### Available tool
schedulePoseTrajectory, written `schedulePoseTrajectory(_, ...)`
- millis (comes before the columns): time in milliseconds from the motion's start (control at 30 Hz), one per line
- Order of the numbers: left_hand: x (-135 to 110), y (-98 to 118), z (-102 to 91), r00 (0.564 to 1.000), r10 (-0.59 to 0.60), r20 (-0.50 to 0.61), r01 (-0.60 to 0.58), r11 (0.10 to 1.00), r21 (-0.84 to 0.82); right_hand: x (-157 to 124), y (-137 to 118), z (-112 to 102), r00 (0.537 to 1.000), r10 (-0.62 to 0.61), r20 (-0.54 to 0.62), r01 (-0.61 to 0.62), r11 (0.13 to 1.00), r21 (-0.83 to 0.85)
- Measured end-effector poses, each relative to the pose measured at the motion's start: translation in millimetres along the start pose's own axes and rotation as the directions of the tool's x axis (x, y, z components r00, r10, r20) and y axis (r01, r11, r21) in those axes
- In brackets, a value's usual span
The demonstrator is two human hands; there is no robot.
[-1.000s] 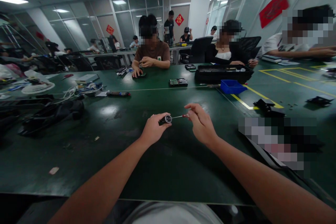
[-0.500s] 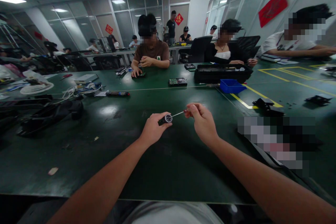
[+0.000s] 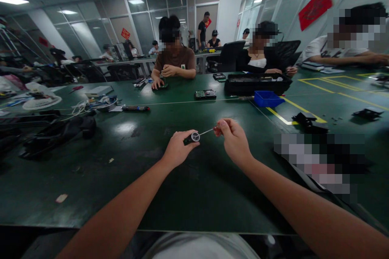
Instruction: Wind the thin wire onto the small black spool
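My left hand [image 3: 178, 147] is closed around a small black cylindrical part [image 3: 191, 138] with a round silver end, held just above the green table [image 3: 152, 178]. My right hand [image 3: 232, 137] pinches the red handle of a thin screwdriver [image 3: 206, 131]. Its metal shaft points left, and the tip meets the silver end of the part. Both forearms reach in from the bottom of the view.
A blue bin [image 3: 266, 98] and a long black case [image 3: 257, 83] stand beyond my right hand. Small black parts [image 3: 308, 121] lie by yellow floor-tape lines. A black bag [image 3: 60, 131] and cables sit at the left. Other people sit across the table.
My right hand has lifted slightly, tilting the screwdriver so its handle end is higher. The left hand and the part have stayed in place.
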State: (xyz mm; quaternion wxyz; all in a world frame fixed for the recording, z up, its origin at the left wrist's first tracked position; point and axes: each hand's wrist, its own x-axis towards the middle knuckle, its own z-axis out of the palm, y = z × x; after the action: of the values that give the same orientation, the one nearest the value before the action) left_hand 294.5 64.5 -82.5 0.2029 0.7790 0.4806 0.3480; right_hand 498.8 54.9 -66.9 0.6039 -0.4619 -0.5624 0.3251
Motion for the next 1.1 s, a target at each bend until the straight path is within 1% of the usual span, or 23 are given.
schedulePoseTrajectory(100, 0, 1, -0.2, 1.0, -0.008, -0.001, 0.008, 1.0, 0.006, -3, -5, 0, 0.999, -0.039, -0.01, 0.037, 0.995, -0.094)
schedulePoseTrajectory(200, 0, 1, -0.1, 1.0, -0.013, -0.008, 0.013, 1.0, 0.006, -5, -8, 0, 0.998, -0.062, -0.015, 0.059, 0.989, -0.136)
schedulePoseTrajectory(367, 1, 3, -0.3, 1.0, -0.018, 0.001, 0.018, 1.0, 0.018, -7, -9, 0, 0.993, -0.113, 0.044, 0.12, 0.974, -0.194)
schedulePoseTrajectory(433, 1, 4, -0.2, 1.0, -0.021, 0.0, 0.021, 0.999, 0.026, -7, -10, -1, 0.99, -0.134, 0.048, 0.141, 0.962, -0.233)
schedulePoseTrajectory(600, 2, 2, 0.3, 1.0, -0.023, -0.019, 0.024, 0.999, 0.038, -6, -15, -4, 0.991, -0.136, 0.019, 0.133, 0.922, -0.365)
schedulePoseTrajectory(767, 2, -1, 0.5, 1.0, -0.007, -0.007, 0.007, 0.998, 0.065, -7, -15, -3, 0.983, -0.184, -0.001, 0.167, 0.898, -0.407)
schedulePoseTrajectory(900, 1, -1, 0.2, 1.0, -0.003, 0.002, 0.003, 0.998, 0.07, -9, -15, -3, 0.973, -0.228, 0.042, 0.223, 0.873, -0.434)
schedulePoseTrajectory(1000, 1, -1, -0.3, 1.0, -0.012, 0.003, 0.012, 0.997, 0.07, -12, -18, -3, 0.965, -0.24, 0.106, 0.262, 0.862, -0.434)
schedulePoseTrajectory(1100, 1, -1, -0.6, 1.0, -0.013, 0.0, 0.013, 0.998, 0.068, -13, -19, -4, 0.941, -0.282, 0.185, 0.334, 0.849, -0.408)
